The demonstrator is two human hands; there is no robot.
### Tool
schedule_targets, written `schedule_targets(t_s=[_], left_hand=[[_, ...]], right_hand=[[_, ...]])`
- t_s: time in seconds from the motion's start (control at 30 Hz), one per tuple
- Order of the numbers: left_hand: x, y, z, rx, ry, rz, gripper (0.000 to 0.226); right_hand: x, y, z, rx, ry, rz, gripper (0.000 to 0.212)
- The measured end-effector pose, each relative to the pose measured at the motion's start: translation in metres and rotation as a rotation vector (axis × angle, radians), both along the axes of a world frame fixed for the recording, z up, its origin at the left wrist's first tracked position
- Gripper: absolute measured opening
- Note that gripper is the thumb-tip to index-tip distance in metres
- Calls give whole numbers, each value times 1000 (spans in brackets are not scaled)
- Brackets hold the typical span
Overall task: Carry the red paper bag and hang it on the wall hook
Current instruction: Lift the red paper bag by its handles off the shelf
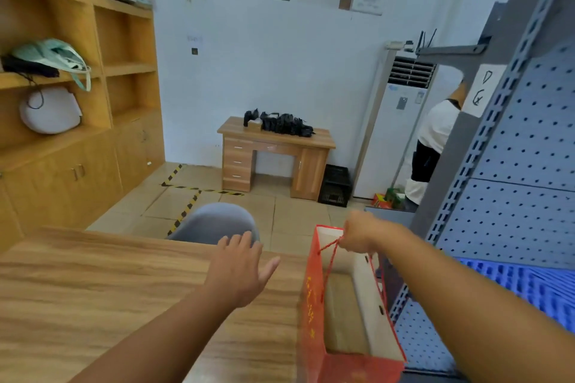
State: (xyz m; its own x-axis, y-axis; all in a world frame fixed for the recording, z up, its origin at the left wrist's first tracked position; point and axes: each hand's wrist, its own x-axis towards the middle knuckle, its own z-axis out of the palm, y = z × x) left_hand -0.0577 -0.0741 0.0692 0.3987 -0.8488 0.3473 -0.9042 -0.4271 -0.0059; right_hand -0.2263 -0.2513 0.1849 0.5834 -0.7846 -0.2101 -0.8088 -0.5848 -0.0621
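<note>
The red paper bag [312,314] hangs at the lower right, beside the right edge of the wooden table [93,289]. It has gold lettering on its side, a white lining and red cord handles, and its mouth gapes open. My right hand [361,235] is shut on the cord handles at the bag's top. My left hand [239,267] hovers open over the table, fingers spread, touching nothing. No wall hook is visible in this view.
A grey chair back [214,222] stands behind the table. Wooden shelving [77,78] lines the left wall. A grey pegboard rack [522,165] rises at the right, with a blue pallet [529,286] below. A desk [277,152], air conditioner [395,134] and a person [435,134] are ahead.
</note>
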Motion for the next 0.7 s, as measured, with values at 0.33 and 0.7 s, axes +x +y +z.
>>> schedule_targets(t_s=[0.33, 0.7], left_hand=[[-58, -20, 61, -187, 118, -139, 85], [-29, 13, 84, -239, 169, 32, 41]], right_hand=[[37, 36, 40, 22, -237, 74, 19], [91, 88, 51, 22, -467, 99, 15]])
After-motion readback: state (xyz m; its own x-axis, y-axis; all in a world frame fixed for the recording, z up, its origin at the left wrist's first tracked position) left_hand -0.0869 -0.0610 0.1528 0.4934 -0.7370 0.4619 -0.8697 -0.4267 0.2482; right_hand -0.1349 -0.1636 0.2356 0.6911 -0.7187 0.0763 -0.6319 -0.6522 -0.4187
